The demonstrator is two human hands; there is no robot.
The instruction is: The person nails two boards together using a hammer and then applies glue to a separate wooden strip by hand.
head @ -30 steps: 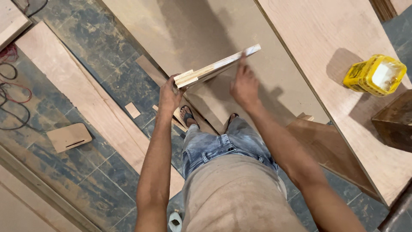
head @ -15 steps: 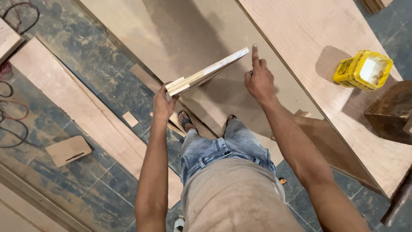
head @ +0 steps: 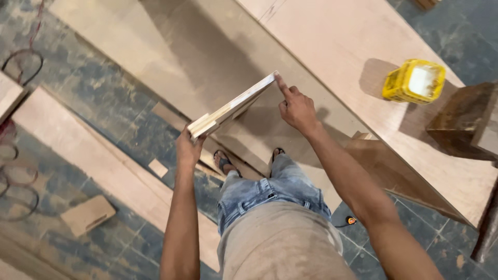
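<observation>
Above the floor, a plywood strip (head: pixel 233 110) spans both hands: left hand (head: pixel 189 149) fingers clasp its near end; right hand (head: pixel 296 109) index fingertip touches the far end, other fingers curled.

Blue-grey mottled tile floor (head: pixel 98 111) carries large pale plywood sheets (head: pixel 363 57) laid flat, a long plywood strip (head: pixel 98 166), a small offcut block (head: pixel 87 215), a yellow plastic container (head: pixel 414 80) and coiled cable (head: pixel 15 171) at left.
</observation>
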